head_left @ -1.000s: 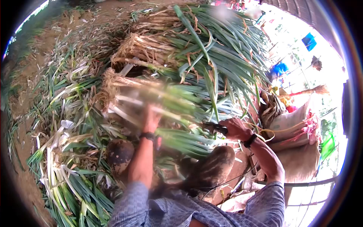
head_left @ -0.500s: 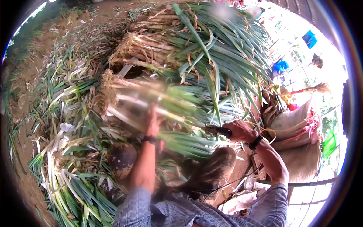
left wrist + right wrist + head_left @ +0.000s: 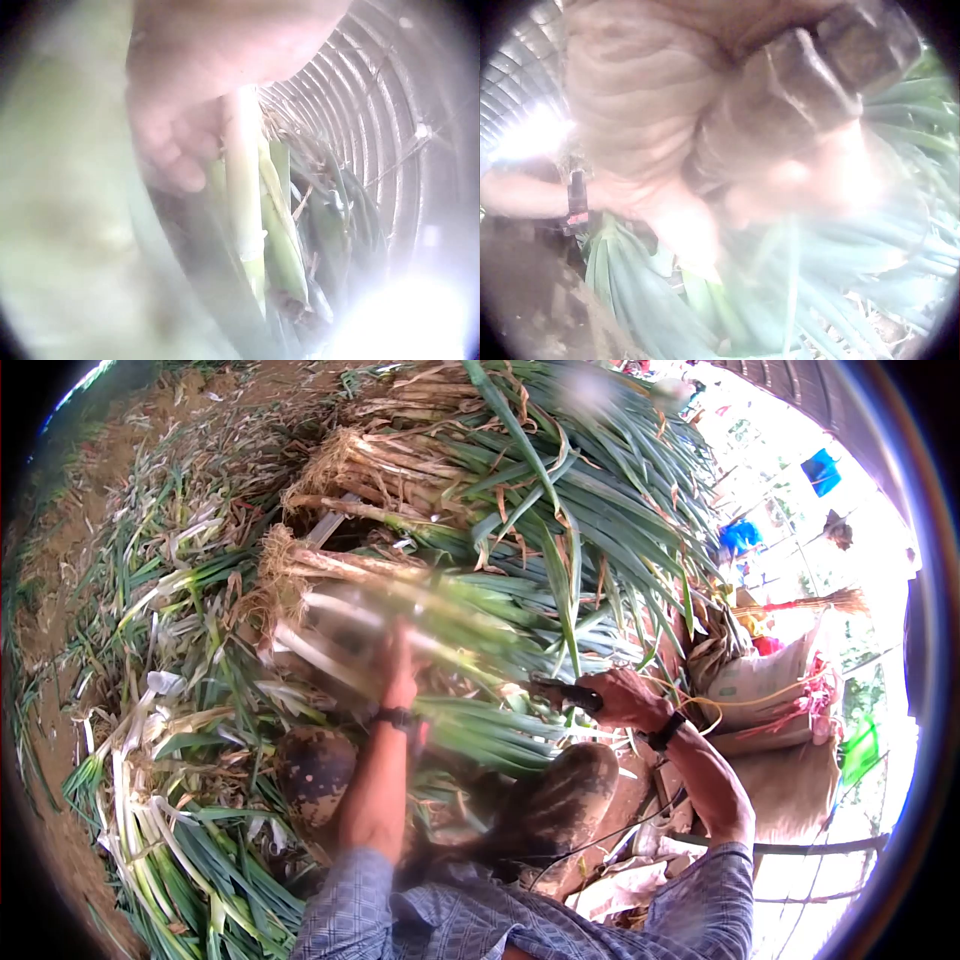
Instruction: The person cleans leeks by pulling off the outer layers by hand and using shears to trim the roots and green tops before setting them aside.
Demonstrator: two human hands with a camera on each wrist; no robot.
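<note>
My left hand (image 3: 400, 665) grips a long green onion (image 3: 450, 653) by its pale stalk, and the leafy end points toward my right hand. In the left wrist view the fingers (image 3: 176, 146) curl round the white stalk (image 3: 244, 180). My right hand (image 3: 628, 700) holds a tool by its dark handle (image 3: 583, 699), close to the green part of that onion. The tool's working end is too blurred to make out. A bundle of green leaves (image 3: 490, 738) lies just below both hands in the head view.
A big heap of green onions (image 3: 600, 530) lies ahead, roots to the left. More onions (image 3: 165, 860) sit at the lower left, with peelings (image 3: 190, 530) strewn over the ground. Muddy boots (image 3: 565, 795) are below the hands. Sacks (image 3: 765, 690) stand on the right.
My right hand with the tool shifts slightly outward to the right, then comes back left toward the onion. The left hand keeps its hold in nearly the same place.
</note>
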